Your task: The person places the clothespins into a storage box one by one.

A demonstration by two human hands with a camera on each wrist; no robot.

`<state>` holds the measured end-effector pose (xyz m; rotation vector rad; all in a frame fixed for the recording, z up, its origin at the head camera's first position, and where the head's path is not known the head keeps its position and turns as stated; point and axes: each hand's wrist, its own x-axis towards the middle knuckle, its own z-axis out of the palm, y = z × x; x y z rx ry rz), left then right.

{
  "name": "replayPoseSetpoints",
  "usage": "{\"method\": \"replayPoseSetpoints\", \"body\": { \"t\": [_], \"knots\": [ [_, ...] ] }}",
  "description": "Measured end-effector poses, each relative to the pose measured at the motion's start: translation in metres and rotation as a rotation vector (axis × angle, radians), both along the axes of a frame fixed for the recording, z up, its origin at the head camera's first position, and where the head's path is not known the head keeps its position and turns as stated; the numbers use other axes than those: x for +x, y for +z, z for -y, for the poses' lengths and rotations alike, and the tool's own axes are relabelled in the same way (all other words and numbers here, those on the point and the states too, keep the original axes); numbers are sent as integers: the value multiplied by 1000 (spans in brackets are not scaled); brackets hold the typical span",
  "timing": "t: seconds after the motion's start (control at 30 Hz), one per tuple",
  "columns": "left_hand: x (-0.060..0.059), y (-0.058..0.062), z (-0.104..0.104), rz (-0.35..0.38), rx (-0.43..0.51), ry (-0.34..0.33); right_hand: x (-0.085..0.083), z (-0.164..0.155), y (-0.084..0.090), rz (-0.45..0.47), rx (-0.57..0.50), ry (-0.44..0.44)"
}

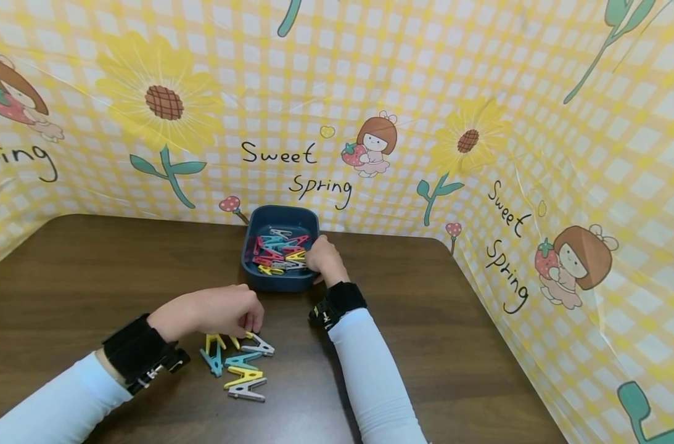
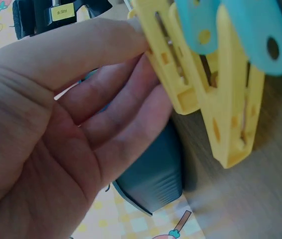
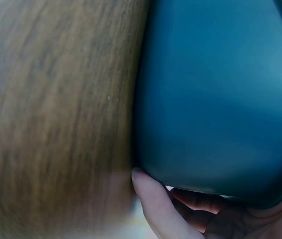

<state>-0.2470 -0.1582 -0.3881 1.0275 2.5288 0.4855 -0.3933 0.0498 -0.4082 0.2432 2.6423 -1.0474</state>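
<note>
My left hand (image 1: 226, 311) pinches a yellow clothespin (image 2: 206, 94) over the loose pile of pegs (image 1: 239, 367) on the counter (image 1: 453, 345). At one o'clock from it sits the blue tray (image 1: 248, 256), my right hand (image 1: 324, 259) curled over its rim among more pegs; whether it grips one, I cannot tell. I judge that tugging there could drag or tip the tray.
</note>
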Motion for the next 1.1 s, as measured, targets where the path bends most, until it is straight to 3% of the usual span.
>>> {"method": "replayPoseSetpoints", "body": {
  "t": [0.47,0.73,0.9,0.97,1.07,1.1],
  "knots": [
    [-4,5,1,-58,50,-43,-7,2,-6,16,42,-3],
    [-8,7,1,-76,87,-58,0,-3,-1,-4,25,22],
    [-10,17,1,-79,139,-82,6,-5,1,-23,-4,39],
    [-12,24,0,-81,166,-90,-1,-4,-5,-19,3,35],
    [-18,37,-1,-115,205,-107,-35,-3,-36,-9,25,23],
    [-21,43,-2,-137,215,-112,-35,0,-37,-5,47,17]
  ]
}}
